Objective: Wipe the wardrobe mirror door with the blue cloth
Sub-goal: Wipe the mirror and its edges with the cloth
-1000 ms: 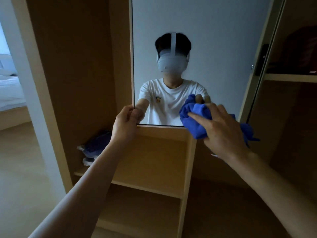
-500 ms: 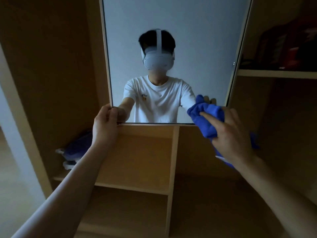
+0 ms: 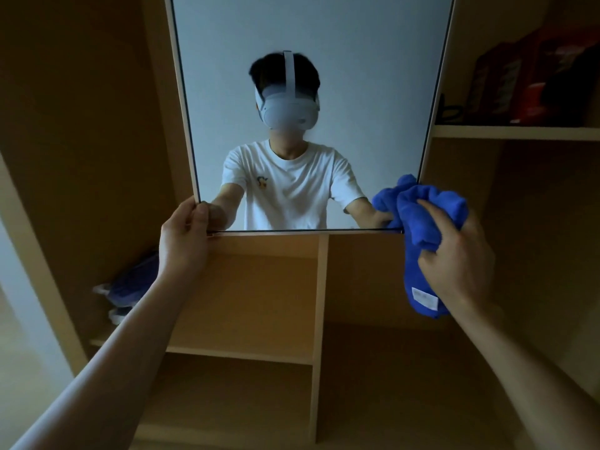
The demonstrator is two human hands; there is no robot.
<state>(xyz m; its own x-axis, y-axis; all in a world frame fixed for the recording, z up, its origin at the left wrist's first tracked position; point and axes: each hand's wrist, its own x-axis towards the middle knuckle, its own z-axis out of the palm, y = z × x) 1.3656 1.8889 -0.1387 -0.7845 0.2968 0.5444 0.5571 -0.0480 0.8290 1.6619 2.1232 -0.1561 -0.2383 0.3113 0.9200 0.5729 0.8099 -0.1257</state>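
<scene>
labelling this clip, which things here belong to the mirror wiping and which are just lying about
In the job: mirror door; blue cloth, bunched at its lower right corner; right hand holding the cloth; left hand gripping the door's lower left corner.
Lying about: dark blue bundle on the left shelf; red and dark items on the upper right shelf.

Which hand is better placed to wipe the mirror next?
Right: the right hand grips the blue cloth at the mirror door, near its lower right corner; the left hand holds the lower left corner.
</scene>
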